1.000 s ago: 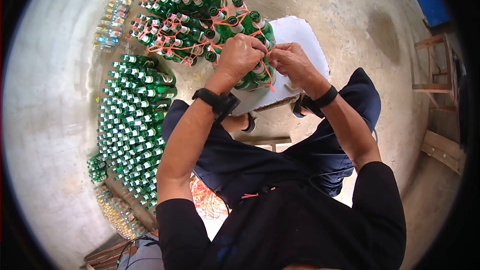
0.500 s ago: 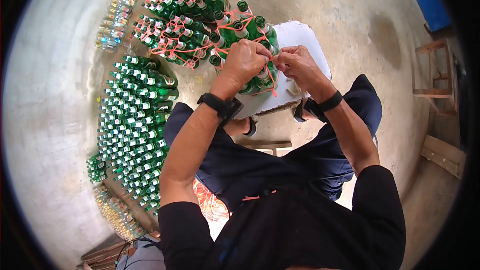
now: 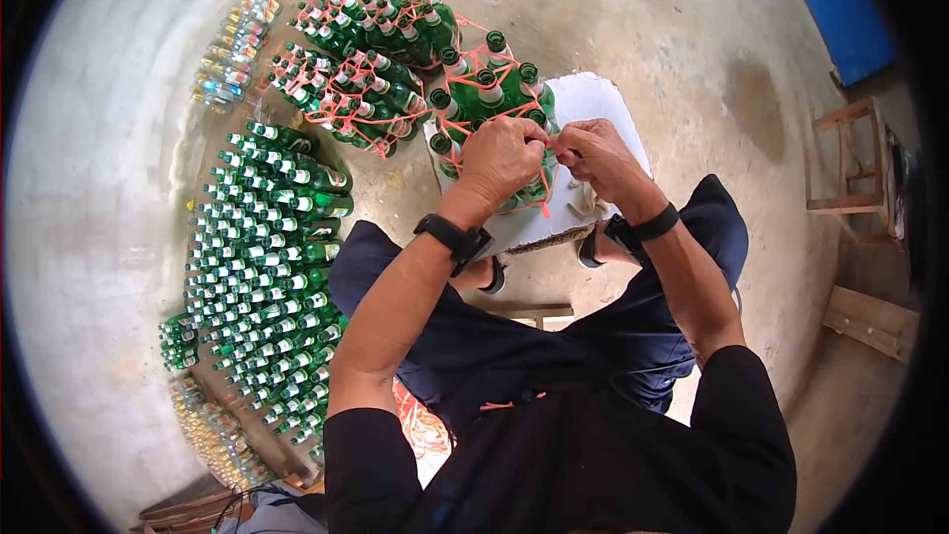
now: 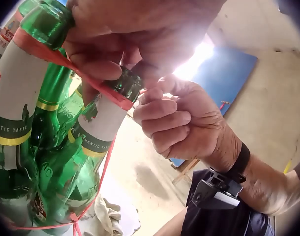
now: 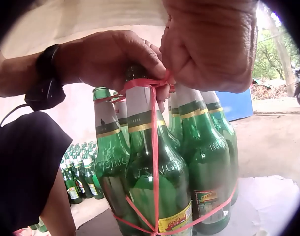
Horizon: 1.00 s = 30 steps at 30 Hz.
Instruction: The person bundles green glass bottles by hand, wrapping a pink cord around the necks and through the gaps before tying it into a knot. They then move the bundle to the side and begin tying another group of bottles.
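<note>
A bundle of green glass bottles (image 3: 514,89) stands upright, bound by pink plastic twine (image 5: 155,128) around the necks and lower down. My left hand (image 3: 502,158) pinches the twine at the neck of a near bottle (image 4: 93,128), thumb and fingers close against its mouth. Right beside it, my right hand (image 3: 601,163) has its fingers curled in and pinches the twine at the same spot. In the right wrist view the twine gathers between both hands, where a fist partly hides it. Beneath the bundle is a white-topped stool or small table (image 3: 593,99).
Two more twine-bound bottle bundles (image 3: 386,25) stand behind on the left. Many loose green bottles (image 3: 267,257) fill the floor by the left wall, with clear bottles (image 3: 237,49) beyond. A pale cloth (image 4: 108,214) lies on the stool. A wooden frame (image 3: 848,163) stands far right.
The head view has shifted, so the bottles and stool appear lower. Both hands stay together at the same bottle neck, still pinching the twine, with only small finger movements.
</note>
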### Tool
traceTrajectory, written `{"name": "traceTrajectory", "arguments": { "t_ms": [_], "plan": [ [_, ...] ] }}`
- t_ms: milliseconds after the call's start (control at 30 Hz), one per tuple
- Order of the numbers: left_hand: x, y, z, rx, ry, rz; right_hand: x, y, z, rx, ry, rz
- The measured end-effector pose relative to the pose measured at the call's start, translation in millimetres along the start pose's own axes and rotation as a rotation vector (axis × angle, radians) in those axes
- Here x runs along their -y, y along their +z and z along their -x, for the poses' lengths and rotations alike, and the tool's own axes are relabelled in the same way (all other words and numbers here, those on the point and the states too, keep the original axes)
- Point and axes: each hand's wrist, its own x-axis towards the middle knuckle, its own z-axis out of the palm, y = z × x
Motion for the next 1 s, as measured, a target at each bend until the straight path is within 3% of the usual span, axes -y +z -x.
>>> {"name": "traceTrajectory", "arguments": {
  "t_ms": [167,267,433,633,767,867,1000],
  "plan": [
    [2,-1,1,-0.014,0.035,0.054,0,-8,-1,0.047,-0.019,0.031],
    [2,3,0,-0.046,0.044,-0.059,0,-12,-7,0.020,0.004,0.038],
    [1,6,4,-0.077,0.031,-0.035,7,-10,-2,-0.016,-0.032,0.221],
    [2,5,4,-0.090,0.088,-0.038,29,-15,-7,-0.206,-0.241,0.708],
    [4,6,4,-0.083,0.088,-0.028,49,-8,4,-0.337,-0.399,0.763],
    [3,7,5,-0.096,0.078,-0.065,45,3,6,-0.320,-0.640,0.860],
    [1,7,6,-0.108,0.070,-0.088,49,16,15,-0.285,-0.584,1.045]
  ]
}}
